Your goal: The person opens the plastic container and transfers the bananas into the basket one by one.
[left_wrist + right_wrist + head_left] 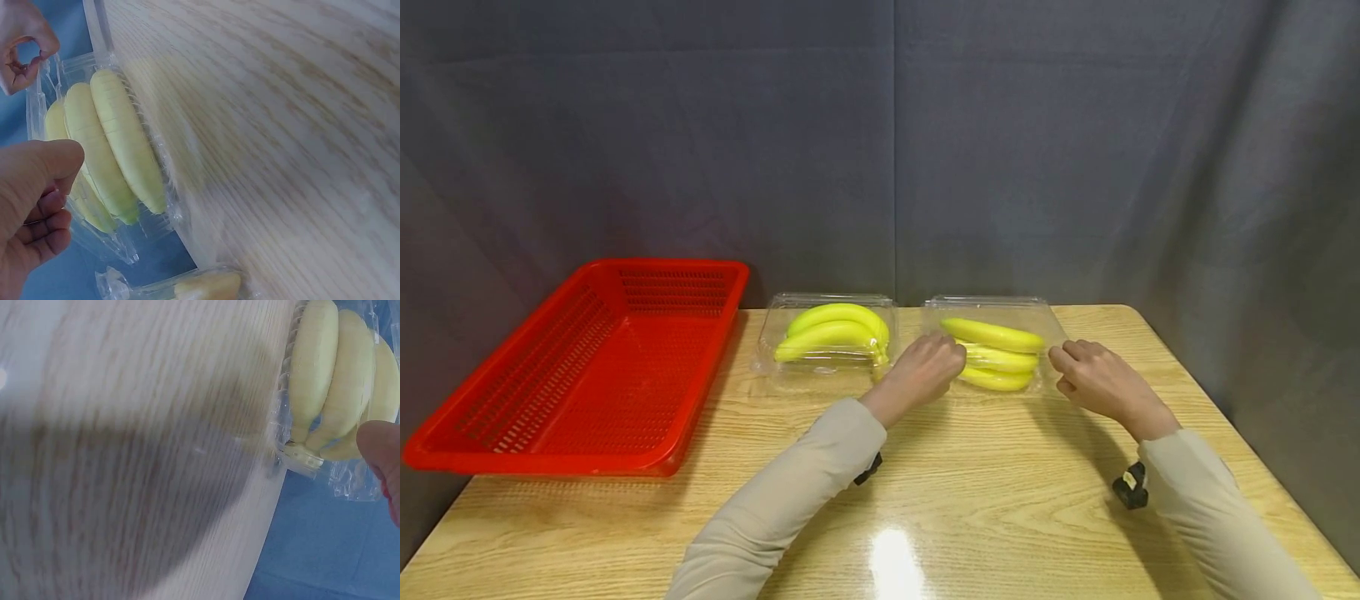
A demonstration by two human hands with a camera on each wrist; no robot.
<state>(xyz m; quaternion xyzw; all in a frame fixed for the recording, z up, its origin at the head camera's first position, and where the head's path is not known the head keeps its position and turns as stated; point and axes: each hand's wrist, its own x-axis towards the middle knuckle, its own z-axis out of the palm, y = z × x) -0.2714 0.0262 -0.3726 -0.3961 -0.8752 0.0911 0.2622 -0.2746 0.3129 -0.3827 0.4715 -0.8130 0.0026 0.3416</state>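
Work in hand concerns the right clear plastic clamshell (985,300), at the back of the table (985,517), with a bunch of bananas (1000,333) inside; 3 fruits show in the left wrist view. Its lid (353,490) stands apart from the base along the edge seen by the right wrist camera. The right hand (1097,379) pinches the lid's near corner between thumb and curled index finger. The left hand (925,367), fingers curled under the thumb, appears to pinch the opposite corner; the contact itself is hidden. Judged as closing, packing is done and pressing the lid home is left; from these views, opening cannot be ruled out. The left clamshell (835,298) holds a second bunch (838,321), of which 2 fruits show clearly, under a lid that looks lowered; latching cannot be confirmed. A red perforated plastic basket (550,461) stands at the table's left, and a dark grey curtain (1075,167) hangs behind. No obstruction is noted at the right clamshell, though the left clamshell sits just beside it and may limit leftward movement.
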